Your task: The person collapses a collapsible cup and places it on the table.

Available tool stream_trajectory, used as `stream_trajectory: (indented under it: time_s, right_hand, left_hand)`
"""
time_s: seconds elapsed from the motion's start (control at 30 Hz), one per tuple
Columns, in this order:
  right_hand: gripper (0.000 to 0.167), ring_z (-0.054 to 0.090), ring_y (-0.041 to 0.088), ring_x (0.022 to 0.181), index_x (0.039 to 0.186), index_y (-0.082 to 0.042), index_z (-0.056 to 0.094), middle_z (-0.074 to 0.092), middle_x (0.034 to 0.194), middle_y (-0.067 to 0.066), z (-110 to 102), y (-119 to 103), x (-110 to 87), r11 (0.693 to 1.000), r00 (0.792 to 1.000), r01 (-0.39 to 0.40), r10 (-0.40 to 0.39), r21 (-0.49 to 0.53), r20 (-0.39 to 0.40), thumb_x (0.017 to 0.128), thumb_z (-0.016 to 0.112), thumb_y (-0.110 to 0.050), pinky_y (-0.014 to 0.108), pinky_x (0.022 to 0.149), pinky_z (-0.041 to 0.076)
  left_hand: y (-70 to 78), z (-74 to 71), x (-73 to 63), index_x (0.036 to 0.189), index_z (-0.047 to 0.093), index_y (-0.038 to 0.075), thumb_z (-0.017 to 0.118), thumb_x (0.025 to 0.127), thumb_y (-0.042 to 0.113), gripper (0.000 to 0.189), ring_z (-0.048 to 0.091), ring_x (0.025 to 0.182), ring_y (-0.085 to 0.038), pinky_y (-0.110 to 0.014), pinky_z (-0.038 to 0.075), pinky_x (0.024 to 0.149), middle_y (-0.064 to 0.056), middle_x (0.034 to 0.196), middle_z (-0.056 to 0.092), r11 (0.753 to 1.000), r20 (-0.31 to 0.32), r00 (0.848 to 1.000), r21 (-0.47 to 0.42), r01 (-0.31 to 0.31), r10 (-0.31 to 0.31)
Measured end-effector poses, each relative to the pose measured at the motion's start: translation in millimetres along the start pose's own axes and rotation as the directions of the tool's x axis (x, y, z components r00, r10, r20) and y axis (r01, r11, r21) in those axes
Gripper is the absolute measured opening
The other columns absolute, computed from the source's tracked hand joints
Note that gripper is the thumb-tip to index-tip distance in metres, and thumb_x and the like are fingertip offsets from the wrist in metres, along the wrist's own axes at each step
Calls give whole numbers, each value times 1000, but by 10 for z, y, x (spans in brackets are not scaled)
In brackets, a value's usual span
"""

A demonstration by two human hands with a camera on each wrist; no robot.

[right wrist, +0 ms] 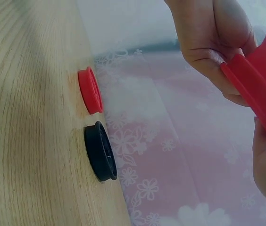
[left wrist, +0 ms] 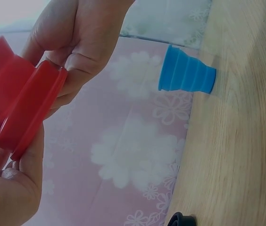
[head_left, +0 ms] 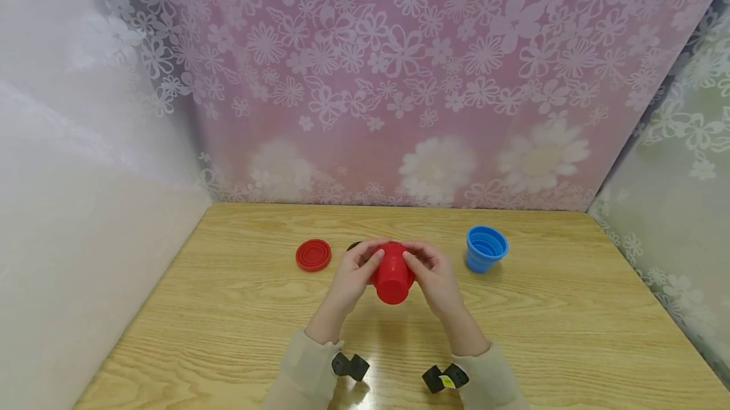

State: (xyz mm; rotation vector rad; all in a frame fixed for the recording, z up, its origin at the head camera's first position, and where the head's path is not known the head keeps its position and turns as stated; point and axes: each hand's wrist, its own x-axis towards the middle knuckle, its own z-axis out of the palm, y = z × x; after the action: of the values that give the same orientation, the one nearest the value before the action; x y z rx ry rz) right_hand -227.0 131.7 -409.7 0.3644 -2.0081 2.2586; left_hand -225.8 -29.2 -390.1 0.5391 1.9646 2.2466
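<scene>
1. Gripping the red cup (head_left: 393, 286) from opposite sides, the left hand (head_left: 349, 280) and the right hand (head_left: 440, 283) have their fingers clamped round its wide rim, thumbs on the near side
2. Raised clear of the wooden table (head_left: 547, 334), the red cup tilts, its narrow base towards the person
3. Left of it, a flat red disc (head_left: 313, 255) lies near a black disc (right wrist: 101, 151), mostly hidden behind the left hand in the head view
4. Well apart on the right, a blue cup (head_left: 485, 258) stands upright

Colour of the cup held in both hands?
The held cup is red all over; it shows best in the head view.
</scene>
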Motion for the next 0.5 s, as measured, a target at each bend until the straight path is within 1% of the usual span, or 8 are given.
stream_trajectory:
  time_s: [0.2, 0.3, 0.4, 0.5]
  right_hand:
    - [29, 56, 16, 77, 111, 10, 50, 56, 92, 7, -2, 0, -4, 1000, 999, 8, -9, 25, 50, 87, 54, -5, 26, 64, 51]
    - [28, 57, 15, 75, 110, 12, 50, 58, 90, 5, -15, 2, -2, 999, 998, 28, -29, 19, 62, 87, 53, -3, 26, 63, 51]
    - [27, 58, 14, 73, 108, 13, 52, 60, 88, 2, -34, 0, -2, 999, 997, 39, -38, -12, 63, 86, 55, -3, 26, 62, 51]
    - [27, 59, 14, 71, 107, 13, 54, 62, 88, 1, -46, -4, -1, 998, 997, 44, -41, -45, 58, 85, 56, -2, 26, 62, 52]
  left_hand:
    - [8, -2, -5, 119, 48, -7, 46, 91, 3, 30, 53, 69, -11, -22, 47, 55, -5, 89, 55, 1000, 11, 1000, -8, 6, -6]
    - [8, -11, -3, 117, 49, -8, 47, 90, 3, 29, 53, 68, -11, -22, 48, 55, -4, 88, 56, 1000, 19, 1000, -1, 0, 0]
    - [6, -27, -1, 116, 52, -7, 49, 90, 4, 28, 55, 69, -12, -24, 49, 57, -9, 91, 57, 999, 23, 1000, 42, -2, 1]
    - [14, -43, -2, 115, 54, -6, 52, 89, 5, 28, 56, 69, -12, -26, 51, 58, -14, 94, 59, 993, 20, 1000, 116, -1, -1]
